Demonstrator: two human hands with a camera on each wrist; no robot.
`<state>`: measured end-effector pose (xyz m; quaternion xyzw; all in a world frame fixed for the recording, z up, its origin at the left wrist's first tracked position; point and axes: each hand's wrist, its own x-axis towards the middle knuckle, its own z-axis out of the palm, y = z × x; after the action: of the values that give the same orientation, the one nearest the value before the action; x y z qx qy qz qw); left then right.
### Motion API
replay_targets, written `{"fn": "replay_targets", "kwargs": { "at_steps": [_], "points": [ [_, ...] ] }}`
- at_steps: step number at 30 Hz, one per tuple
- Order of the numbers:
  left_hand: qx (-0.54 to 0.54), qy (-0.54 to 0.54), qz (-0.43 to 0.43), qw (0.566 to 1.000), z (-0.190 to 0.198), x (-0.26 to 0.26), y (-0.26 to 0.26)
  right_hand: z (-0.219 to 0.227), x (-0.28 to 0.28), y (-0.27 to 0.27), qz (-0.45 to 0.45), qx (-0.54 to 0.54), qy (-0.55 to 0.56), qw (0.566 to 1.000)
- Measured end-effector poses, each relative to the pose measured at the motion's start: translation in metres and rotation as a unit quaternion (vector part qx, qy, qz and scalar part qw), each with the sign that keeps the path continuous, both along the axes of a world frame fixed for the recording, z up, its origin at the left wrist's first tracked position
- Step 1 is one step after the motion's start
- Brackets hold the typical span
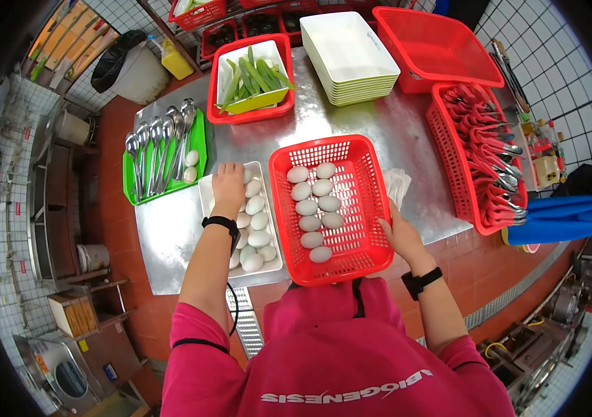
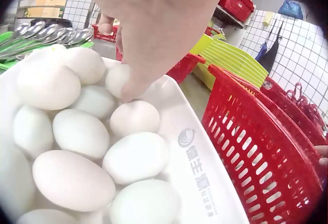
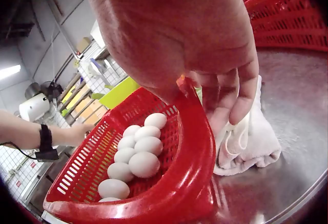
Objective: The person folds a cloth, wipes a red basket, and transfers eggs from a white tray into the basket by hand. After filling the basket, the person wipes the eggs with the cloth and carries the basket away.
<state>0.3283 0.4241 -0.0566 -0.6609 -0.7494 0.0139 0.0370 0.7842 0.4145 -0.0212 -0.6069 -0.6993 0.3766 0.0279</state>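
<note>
My left hand [image 1: 228,187] reaches into the far end of a white tray [image 2: 197,154] full of pale eggs [image 2: 74,180]. Its thumb overlaps a partly hidden egg [image 2: 117,79] in the left wrist view; I cannot tell if the fingers grip it. To the right of this tray stands a red perforated basket [image 1: 358,243], with whitish eggs [image 1: 307,207] in two columns along its left and middle. My right hand [image 1: 401,233] holds the basket's right rim [image 3: 197,147], thumb over the top and fingers outside.
A folded white cloth [image 3: 253,149] lies right of the basket. Spoons [image 1: 160,149] and two eggs fill a green tray [image 1: 200,135] at left. Behind are okra-like green pods [image 1: 254,76], stacked white trays [image 1: 348,52] and an empty red basket [image 1: 435,48]. Red-handled utensils [image 1: 480,153] stand at right.
</note>
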Motion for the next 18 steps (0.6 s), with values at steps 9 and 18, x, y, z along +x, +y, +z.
{"fn": "replay_targets", "kwargs": {
  "at_steps": [9,18],
  "points": [
    [0.128,-0.181,0.005,0.975,0.053,0.018,-0.006,-0.009,0.003,-0.002,-0.003,0.017,0.022,1.0],
    [-0.066,-0.274,-0.297,0.912,0.066,0.188,-0.046,-0.014,0.004,0.001,0.005,0.028,0.017,0.999]
  ]
}}
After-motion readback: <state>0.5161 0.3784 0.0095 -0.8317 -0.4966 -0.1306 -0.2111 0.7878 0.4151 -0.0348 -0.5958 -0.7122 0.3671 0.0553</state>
